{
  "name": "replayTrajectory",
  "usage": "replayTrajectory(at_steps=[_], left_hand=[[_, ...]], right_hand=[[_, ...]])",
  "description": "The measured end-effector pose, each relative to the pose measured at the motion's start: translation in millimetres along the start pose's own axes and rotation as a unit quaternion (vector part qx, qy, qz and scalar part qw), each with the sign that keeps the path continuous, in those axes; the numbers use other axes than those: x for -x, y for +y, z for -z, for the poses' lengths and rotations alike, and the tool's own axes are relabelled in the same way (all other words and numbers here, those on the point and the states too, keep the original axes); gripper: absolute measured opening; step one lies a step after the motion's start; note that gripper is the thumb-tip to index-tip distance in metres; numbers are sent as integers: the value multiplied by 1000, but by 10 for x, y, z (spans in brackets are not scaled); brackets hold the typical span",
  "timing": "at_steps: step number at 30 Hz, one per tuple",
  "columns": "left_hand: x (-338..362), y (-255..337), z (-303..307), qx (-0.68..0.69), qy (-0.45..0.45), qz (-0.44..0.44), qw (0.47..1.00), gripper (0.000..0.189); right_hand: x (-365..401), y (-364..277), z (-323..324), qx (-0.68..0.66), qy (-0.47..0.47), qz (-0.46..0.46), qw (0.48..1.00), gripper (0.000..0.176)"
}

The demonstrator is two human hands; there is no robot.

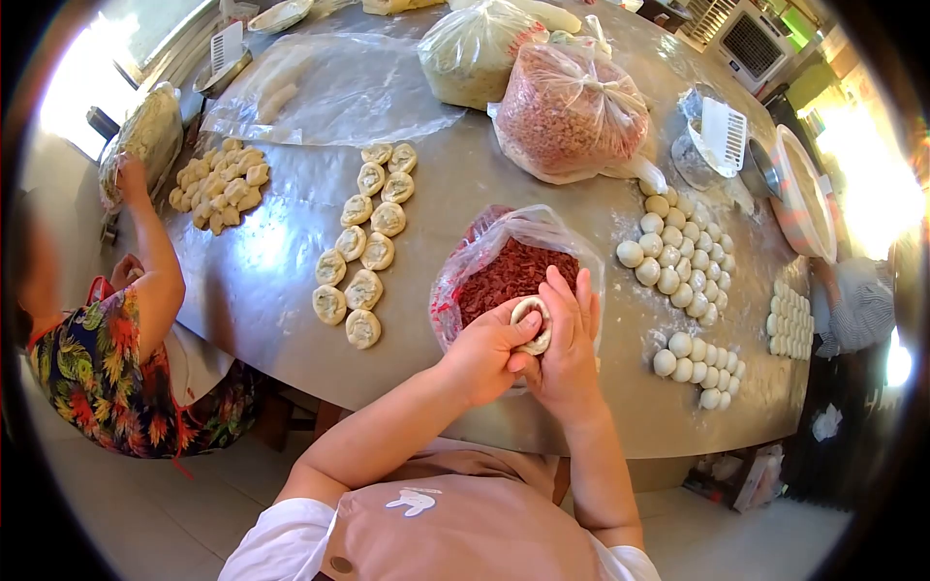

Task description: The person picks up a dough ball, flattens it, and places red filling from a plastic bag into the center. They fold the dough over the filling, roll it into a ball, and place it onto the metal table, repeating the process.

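A small round of dough (543,338) with a raised rim sits between my two hands, above an open plastic bag (448,290) of dark red, chopped filling (504,273). My left hand (484,351) pinches the dough from the left, thumb at its edge. From the right, my right hand (570,353) cups it against the palm, its fingers long and pointing away from me. The inside of the dough is mostly hidden by my fingers. To the left, two rows of filled dough rounds (388,219) lie on the metal table (281,320).
On the right are several dough balls (668,281), with another group of balls (699,363) nearer me. Tied bags of pink filling (572,111) and pale green filling (480,58) stand at the back. A pile of dough pieces (221,186) lies near a person (107,358) at left; another person (857,310) is at right.
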State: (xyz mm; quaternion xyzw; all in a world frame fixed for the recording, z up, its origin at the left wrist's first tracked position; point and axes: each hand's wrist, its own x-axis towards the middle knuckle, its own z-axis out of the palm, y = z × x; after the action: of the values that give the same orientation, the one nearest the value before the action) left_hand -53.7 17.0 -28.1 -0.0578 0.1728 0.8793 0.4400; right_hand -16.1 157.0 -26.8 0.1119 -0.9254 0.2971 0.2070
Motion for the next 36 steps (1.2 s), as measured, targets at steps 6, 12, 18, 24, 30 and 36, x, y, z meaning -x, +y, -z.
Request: replayTrajectory(at_steps=[6, 12, 18, 24, 30, 36], left_hand=[[8, -43, -125, -126, 119, -21, 985, 25], [36, -54, -46, 122, -23, 34, 992, 36], [21, -92, -179, -135, 108, -37, 984, 30], [38, -130, -351, -126, 134, -78, 980, 35], [29, -145, -188, -545, 35, -352, 760, 29], [6, -134, -200, -647, 67, -450, 612, 39]], right_hand=[[-26, -109, -67, -20, 29, 8, 999, 64], [-13, -51, -114, -220, 98, -34, 970, 39], [-101, -346, -146, -41, 153, -43, 986, 16], [-107, -238, -182, -257, 158, -154, 941, 25], [-207, -308, -41, -523, 180, -265, 790, 61], [-101, -466, -67, -489, 100, -223, 838, 61]])
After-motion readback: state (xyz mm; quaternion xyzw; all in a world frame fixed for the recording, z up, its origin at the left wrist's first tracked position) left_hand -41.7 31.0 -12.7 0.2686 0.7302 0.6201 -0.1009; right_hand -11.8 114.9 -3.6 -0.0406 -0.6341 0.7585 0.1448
